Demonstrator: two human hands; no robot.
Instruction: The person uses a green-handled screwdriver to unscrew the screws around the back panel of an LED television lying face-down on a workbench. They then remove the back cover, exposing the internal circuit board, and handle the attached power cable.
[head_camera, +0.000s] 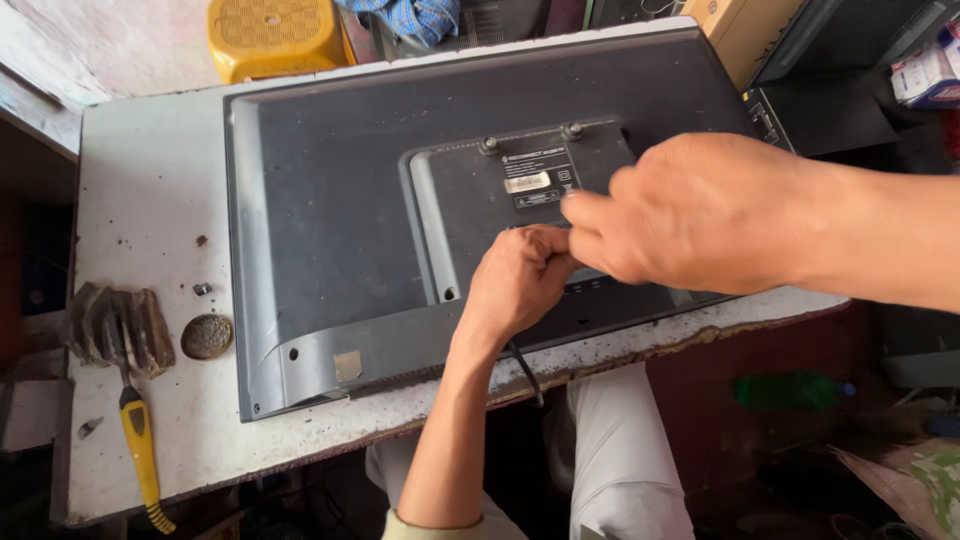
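Pinching at television back (330, 200) — left hand (515, 285), right hand (690, 210) fingers curled narrow, touching.

The left hand (515, 282) and right hand (690, 212) meet over the television's back panel (330, 190), hiding whatever the fingertips pinch and that part of the panel. The black cable (525, 372) disappears under the left wrist. The yellow stool (270, 35) beyond the tabletop's far edge is cut by the frame.

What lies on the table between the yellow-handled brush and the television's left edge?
In the head view, a round rusty lid and a small screw lie between the brush and the television.
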